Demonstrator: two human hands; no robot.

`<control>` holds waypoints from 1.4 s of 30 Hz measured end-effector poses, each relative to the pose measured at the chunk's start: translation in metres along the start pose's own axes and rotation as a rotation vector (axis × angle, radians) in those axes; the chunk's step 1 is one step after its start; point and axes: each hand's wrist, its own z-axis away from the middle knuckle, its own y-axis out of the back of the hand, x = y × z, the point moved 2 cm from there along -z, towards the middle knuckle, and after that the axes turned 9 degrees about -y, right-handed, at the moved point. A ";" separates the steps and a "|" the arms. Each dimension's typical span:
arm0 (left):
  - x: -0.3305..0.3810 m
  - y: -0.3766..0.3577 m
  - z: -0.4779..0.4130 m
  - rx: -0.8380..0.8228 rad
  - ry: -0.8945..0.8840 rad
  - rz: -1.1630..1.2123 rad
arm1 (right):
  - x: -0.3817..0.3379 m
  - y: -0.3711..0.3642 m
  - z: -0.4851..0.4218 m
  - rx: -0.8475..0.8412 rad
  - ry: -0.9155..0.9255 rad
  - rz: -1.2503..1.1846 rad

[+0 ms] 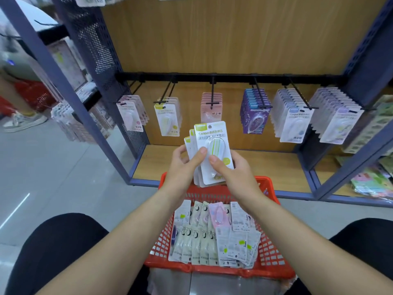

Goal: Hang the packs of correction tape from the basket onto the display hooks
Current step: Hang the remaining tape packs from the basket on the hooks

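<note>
Fanned green-striped tape packs [212, 135], upright above red basket [271, 253], display hooks [212, 89] part-filled

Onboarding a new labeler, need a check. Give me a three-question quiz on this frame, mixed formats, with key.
1. True or false: the left hand and the right hand both grip the green-striped packs.
2. Which hook on the black rail holds packs of the same lime-topped kind? A second from left, B fourth from left, C far right.
3. Fill in: the loose packs lie in a ___ basket.

Key: 1 true. 2 A, the hanging lime-topped packs. 3 red.
</note>
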 end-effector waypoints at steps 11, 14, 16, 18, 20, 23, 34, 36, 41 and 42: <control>0.029 0.044 -0.007 0.064 -0.189 -0.136 | -0.008 -0.053 -0.028 -0.024 0.021 -0.015; 0.039 0.061 -0.013 0.034 -0.218 -0.163 | -0.011 -0.068 -0.040 -0.028 0.030 -0.037; 0.044 0.077 -0.020 0.036 -0.221 -0.192 | -0.010 -0.079 -0.047 -0.008 0.014 -0.061; 0.046 0.092 -0.028 0.008 -0.219 -0.229 | -0.006 -0.089 -0.053 -0.006 -0.011 -0.069; 0.046 0.104 -0.034 0.007 -0.188 -0.249 | 0.002 -0.098 -0.060 -0.017 -0.039 -0.090; 0.041 0.123 -0.047 0.079 -0.161 -0.241 | 0.017 -0.107 -0.075 -0.020 -0.087 -0.123; 0.029 0.173 -0.067 0.210 -0.127 -0.300 | 0.027 -0.124 -0.169 0.099 -0.118 0.021; 0.027 0.177 -0.069 0.209 -0.117 -0.280 | 0.026 -0.130 -0.179 0.113 -0.118 0.020; 0.029 0.180 -0.073 0.220 -0.120 -0.277 | 0.031 -0.132 -0.188 0.166 -0.084 0.030; 0.029 0.179 -0.073 0.217 -0.126 -0.273 | 0.032 -0.132 -0.188 0.174 -0.081 0.031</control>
